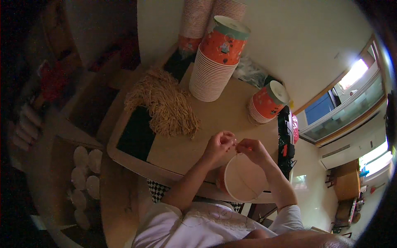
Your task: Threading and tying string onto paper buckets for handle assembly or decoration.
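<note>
Head view, looking down on a brown cardboard-covered table. The person's left hand and right hand met just above the rim of a white-lined paper bucket, which lay tilted on its side at the near edge of the table, its open mouth turned toward the camera and showing nothing inside. The left hand's grip was pinched closed, fingertips together on something too thin to make out; the right hand's grip was likewise pinched shut on a fine item at the bucket's rim, possibly a cord, though this could not be told for certain. A thin line ran across the bucket's mouth from the rim downward.

Farther back on the table stood a tall stack of nested orange paper buckets, leaning left, the top one showing a pale base. A shorter stack of the same buckets lay to the right of it, near the table's far edge. Two further pale stacks rose behind, against the wall. A loose heap of straw-coloured cords lay left of the tall stack, partly over a dark panel. On the floor at the left, rows of round white lids sat in an open cardboard box.
</note>
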A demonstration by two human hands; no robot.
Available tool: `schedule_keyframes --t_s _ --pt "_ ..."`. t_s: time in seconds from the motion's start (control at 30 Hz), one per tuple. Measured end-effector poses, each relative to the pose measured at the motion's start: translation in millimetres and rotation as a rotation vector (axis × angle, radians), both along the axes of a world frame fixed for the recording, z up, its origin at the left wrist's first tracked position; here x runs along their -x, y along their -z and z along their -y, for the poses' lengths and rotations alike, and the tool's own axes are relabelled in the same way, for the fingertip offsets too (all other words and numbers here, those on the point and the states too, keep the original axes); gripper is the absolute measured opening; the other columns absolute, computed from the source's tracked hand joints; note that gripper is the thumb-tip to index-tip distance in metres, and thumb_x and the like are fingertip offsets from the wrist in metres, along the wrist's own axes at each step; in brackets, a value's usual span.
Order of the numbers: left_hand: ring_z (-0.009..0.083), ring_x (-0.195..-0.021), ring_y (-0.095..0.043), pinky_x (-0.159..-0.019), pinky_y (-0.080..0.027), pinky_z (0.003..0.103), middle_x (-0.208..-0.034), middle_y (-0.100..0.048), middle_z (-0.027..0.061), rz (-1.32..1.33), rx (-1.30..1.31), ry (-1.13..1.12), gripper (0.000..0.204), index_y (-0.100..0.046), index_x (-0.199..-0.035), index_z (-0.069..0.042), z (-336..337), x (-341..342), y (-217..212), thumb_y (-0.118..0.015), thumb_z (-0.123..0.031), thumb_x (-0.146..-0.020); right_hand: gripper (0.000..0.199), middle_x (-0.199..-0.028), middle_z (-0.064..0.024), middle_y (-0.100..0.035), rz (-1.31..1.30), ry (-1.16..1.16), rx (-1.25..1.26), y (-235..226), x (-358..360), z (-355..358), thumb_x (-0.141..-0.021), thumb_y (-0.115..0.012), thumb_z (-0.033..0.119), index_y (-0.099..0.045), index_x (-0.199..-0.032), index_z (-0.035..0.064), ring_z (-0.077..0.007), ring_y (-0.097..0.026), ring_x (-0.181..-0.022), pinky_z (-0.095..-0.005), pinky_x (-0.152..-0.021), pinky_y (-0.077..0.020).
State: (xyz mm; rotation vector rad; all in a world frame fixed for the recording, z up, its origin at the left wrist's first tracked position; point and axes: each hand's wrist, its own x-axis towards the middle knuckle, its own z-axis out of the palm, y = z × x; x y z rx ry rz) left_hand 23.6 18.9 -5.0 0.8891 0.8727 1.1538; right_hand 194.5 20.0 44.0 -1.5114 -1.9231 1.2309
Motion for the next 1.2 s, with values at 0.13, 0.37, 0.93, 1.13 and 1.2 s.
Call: schedule_keyframes --t_s 0.13,0.37,0.93,1.13,1.2 --pt "0.0074 -0.068 -0.054 -0.061 -0.045 0.023 -0.082 -0.063 0.0004 -0.11 -0.09 -0.158 0.011 -0.065 -0.086 -0.005 -1.0 3.1 19.9 -0.064 -0.015 -0.08 0.012 -0.076 -0.0047 -0.063 -0.022 -0.005 0.025 -3.8 3.1 -0.5 -0.083 -0.058 0.01 -0.062 -0.083 -0.0017 -0.0101 -0.058 -0.073 -0.0242 -0.069 -0.0466" --pt "0.0112 -0.071 -0.058 -0.064 -0.048 0.025 -0.081 -0.061 0.004 -0.416 -0.324 -0.055 0.012 -0.067 -0.087 -0.003 10.5 10.1 8.1 -0.065 -0.011 -0.079 0.012 -0.076 -0.0037 -0.063 -0.069 0.014 0.035 -0.9 0.4 0.4 -0.083 -0.059 0.011 -0.063 -0.084 0.0002 -0.0102 -0.055 -0.071 -0.0258 -0.066 -0.0453" --pt "0.0111 -0.072 -0.059 -0.066 -0.048 0.026 -0.081 -0.064 0.005 -0.393 -0.263 -0.025 0.013 -0.064 -0.088 -0.003 11.7 5.2 3.5 -0.062 -0.014 -0.081 0.012 -0.076 -0.0073 -0.064 0.071 -0.036 -0.14 -5.4 2.3 6.4 -0.083 -0.059 0.013 -0.062 -0.085 0.001 -0.0129 -0.057 -0.071 -0.0297 -0.069 -0.047" --pt "0.0106 -0.071 -0.058 -0.065 -0.047 0.026 -0.08 -0.064 0.0046 -0.404 -0.279 -0.037 0.012 -0.063 -0.087 -0.003 10.1 5.1 4.6 -0.062 -0.013 -0.081 0.014 -0.075 -0.0076 -0.064 0.103 -0.027 -0.121 -3.3 1.4 5.4 -0.081 -0.06 0.014 -0.062 -0.085 0.0006 -0.0132 -0.058 -0.071 -0.03 -0.069 -0.0473" --pt "0.013 -0.069 -0.058 -0.064 -0.046 0.027 -0.078 -0.062 0.0053 -0.475 -0.323 -0.077 0.01 -0.062 -0.084 -0.003 10.9 5.6 0.7 -0.062 -0.012 -0.08 0.014 -0.075 -0.0076 -0.064 0.111 -0.027 -0.13 -8.5 4.6 6.4 -0.081 -0.061 0.014 -0.062 -0.085 0.0005 -0.013 -0.058 -0.071 -0.03 -0.068 -0.0473"
